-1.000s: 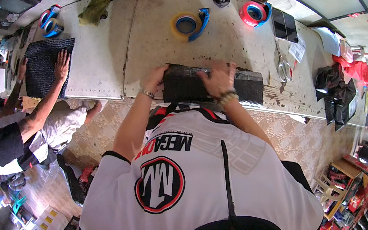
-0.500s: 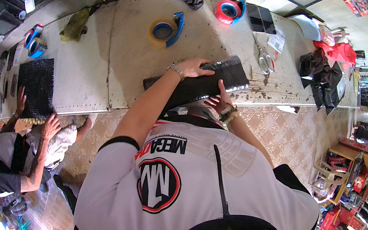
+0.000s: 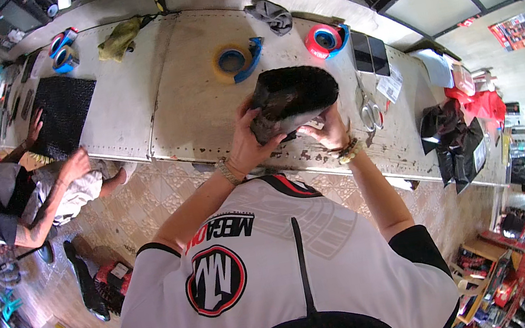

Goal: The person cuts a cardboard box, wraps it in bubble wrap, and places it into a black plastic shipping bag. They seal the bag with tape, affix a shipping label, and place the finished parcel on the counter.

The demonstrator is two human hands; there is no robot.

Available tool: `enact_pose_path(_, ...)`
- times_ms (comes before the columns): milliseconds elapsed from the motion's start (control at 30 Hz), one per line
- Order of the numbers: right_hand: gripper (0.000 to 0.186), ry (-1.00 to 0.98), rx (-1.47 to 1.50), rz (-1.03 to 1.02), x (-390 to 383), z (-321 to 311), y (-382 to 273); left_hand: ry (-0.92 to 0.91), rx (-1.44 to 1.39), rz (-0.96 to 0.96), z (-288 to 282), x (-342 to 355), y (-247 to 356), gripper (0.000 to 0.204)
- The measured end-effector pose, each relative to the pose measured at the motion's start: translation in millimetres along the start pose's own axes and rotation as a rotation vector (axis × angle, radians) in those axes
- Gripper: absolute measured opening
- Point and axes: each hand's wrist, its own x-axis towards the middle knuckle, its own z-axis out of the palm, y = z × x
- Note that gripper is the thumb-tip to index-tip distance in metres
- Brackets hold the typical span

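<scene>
My left hand (image 3: pixel 249 140) and my right hand (image 3: pixel 329 133) hold a black wrapped bundle (image 3: pixel 296 96) between them, raised at the table's near edge. Its covering looks shiny and dark like bubble wrap, and one broad end faces up and away from me. Fingers of my left hand curl round its left side, while my right hand grips its lower right corner. What lies inside the wrap is hidden. Just beyond stands a tape dispenser (image 3: pixel 253 59) with a yellowish roll. Scissors (image 3: pixel 370 112) lie to the right of my right hand.
A second dispenser with red-edged tape (image 3: pixel 324 41), a dark flat device (image 3: pixel 370 54) and black plastic bags (image 3: pixel 447 136) are on the right. At left, another person (image 3: pixel 26 203) has a hand on a black bubble wrap sheet (image 3: pixel 66 113). Cloths (image 3: pixel 270 15) lie at the back.
The black bundle has been lifted off the table and tilted up. My left hand has moved from its top to its left side. The other person's nearer hand has lifted off the black sheet.
</scene>
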Motion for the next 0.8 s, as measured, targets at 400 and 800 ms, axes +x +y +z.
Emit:
enact_pose_path(400,0.034,-0.026,-0.073,-0.398,36,-34,-11,-0.051,0.197,-0.09,13,39,30,0.034)
enact_pose_path(800,0.077,-0.358,0.083,0.119,95,-37,4,0.058,-0.028,-0.341,18,46,28,0.079)
